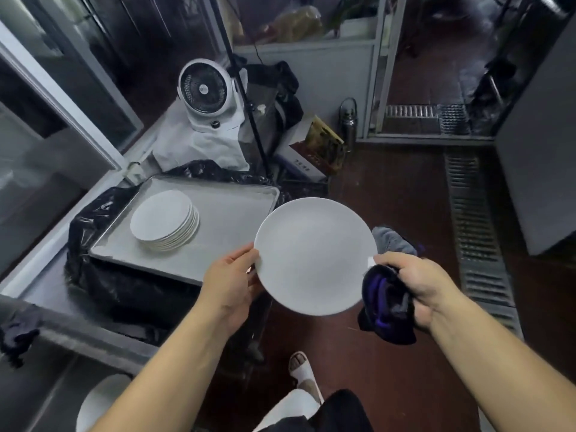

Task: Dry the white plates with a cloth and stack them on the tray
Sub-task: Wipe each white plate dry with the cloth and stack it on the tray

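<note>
I hold a white plate (314, 254) in the air over the floor, just right of the metal tray (237, 213). My left hand (229, 279) grips the plate's left rim. My right hand (414, 285) grips a dark blue-purple cloth (388, 304) and pinches the plate's right rim with its fingertips. A stack of several white plates (165, 221) stands on the left half of the tray. The tray rests on something wrapped in black plastic (93, 275).
A white fan (207, 92) stands behind the tray, beside a black pole (249, 107). A steel counter edge (78, 332) with another dark cloth (17, 338) is at lower left, above a white dish (99, 400). A floor drain grate (473, 232) runs along the right.
</note>
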A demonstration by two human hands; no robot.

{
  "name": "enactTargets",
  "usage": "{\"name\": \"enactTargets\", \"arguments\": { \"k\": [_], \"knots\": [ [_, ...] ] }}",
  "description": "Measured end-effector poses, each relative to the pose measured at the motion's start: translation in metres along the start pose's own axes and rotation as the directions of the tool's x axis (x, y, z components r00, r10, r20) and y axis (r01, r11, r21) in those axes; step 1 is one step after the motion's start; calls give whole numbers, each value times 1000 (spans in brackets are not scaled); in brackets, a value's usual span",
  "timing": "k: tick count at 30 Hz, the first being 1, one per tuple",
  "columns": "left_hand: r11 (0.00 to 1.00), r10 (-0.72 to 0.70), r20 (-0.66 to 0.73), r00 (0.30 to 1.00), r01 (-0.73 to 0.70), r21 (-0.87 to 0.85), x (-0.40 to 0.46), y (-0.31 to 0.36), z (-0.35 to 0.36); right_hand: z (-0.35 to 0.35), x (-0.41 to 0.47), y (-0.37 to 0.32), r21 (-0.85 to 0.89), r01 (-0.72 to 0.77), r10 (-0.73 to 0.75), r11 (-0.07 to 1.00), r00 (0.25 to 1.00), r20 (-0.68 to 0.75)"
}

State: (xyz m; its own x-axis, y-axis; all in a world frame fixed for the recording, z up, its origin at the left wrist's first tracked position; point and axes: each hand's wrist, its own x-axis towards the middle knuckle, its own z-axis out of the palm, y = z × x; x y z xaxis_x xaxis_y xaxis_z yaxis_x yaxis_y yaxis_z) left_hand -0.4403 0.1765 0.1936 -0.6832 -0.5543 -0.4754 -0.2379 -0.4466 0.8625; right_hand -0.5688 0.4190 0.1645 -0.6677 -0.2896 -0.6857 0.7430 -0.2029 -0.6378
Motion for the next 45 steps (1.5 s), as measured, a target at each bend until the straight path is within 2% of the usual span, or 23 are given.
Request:
{"name": "enactTargets", "arguments": {
  "k": [8, 15, 20, 26, 32, 35, 39, 42, 45],
  "knots": [
    [998, -42, 8, 999, 42, -36, 106, 25, -10, 60, 95, -33, -158, 73, -89, 985, 991, -97],
    [988, -80, 11, 997, 80, -132, 189, 66, -50, 141, 178, -55, -312, 156, -178, 937, 983, -44],
    [964, -116, -101, 988, 88, -250, 220, 78, -85, 202, 218, -56, -421, 168, -154, 892, 986, 67],
    [929, -154, -316, 936, 29, -368, 241, 81, -127, 292, 259, -57, -661, 211, -138, 721, 977, 162],
    [908, -210, -504, 838, -24, -418, 260, 78, -157, 371, 317, -43, -804, 306, -48, 509, 943, 329],
    [931, -220, -642, 735, -38, -362, 273, 77, -168, 408, 351, -32, -825, 359, 41, 436, 908, 417],
    [957, -239, -763, 601, 13, -290, 291, 71, -185, 457, 386, -13, -843, 401, 172, 359, 859, 482],
    [954, -279, -818, 503, 46, -297, 305, 65, -199, 488, 404, 7, -846, 442, 177, 297, 845, 504],
    [956, -290, -851, 437, 87, -281, 317, 60, -217, 514, 417, 28, -853, 465, 209, 236, 833, 512]
  ]
}}
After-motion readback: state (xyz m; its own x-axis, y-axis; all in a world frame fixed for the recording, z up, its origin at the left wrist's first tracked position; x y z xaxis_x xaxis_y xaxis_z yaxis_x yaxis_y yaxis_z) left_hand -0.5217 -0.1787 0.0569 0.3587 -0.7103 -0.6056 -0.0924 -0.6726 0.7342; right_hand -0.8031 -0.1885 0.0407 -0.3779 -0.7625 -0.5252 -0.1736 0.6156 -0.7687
